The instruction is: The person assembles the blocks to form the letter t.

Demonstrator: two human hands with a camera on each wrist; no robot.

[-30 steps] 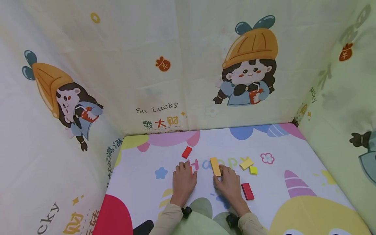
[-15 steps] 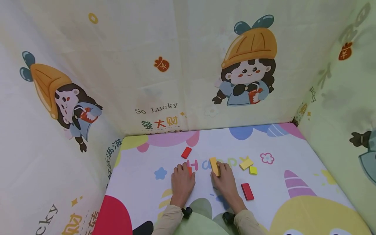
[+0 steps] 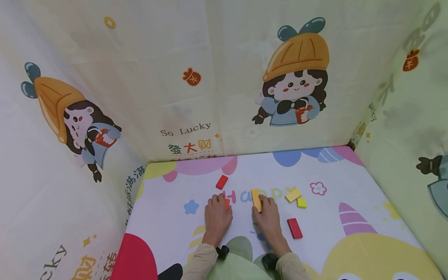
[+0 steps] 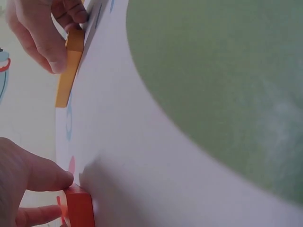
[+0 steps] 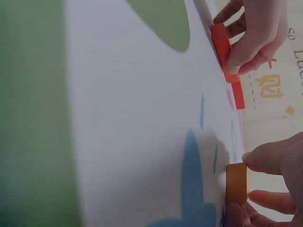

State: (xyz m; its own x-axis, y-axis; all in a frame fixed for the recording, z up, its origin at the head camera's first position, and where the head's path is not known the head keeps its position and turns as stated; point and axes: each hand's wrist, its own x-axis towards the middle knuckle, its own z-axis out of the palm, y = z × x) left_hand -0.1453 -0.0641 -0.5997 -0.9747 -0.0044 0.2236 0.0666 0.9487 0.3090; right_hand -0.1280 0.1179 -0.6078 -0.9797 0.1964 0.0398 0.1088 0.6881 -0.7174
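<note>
Near the middle of the table, my left hand (image 3: 217, 217) pinches an orange-red block (image 4: 81, 208) between thumb and fingers; the hand hides most of it in the head view. To its right, my right hand (image 3: 268, 219) holds a long yellow-orange block (image 3: 256, 200) by its near end and right side, thumb and fingertips on it. The right wrist view shows the end face of this yellow-orange block (image 5: 236, 182). A gap of bare tabletop separates the two held blocks. A small red block (image 3: 222, 182) lies just beyond my left hand.
Right of my right hand lie a darker red block (image 3: 294, 228), a pale yellow block (image 3: 293, 195) and a small bright yellow block (image 3: 301, 203) close to it. The patterned tabletop (image 3: 168, 221) meets hanging printed cloth (image 3: 231, 97) at its back and sides.
My right hand has shifted slightly left, closer round the yellow-orange block, which has moved a touch toward me. My left hand stays nearly in place on its block.
</note>
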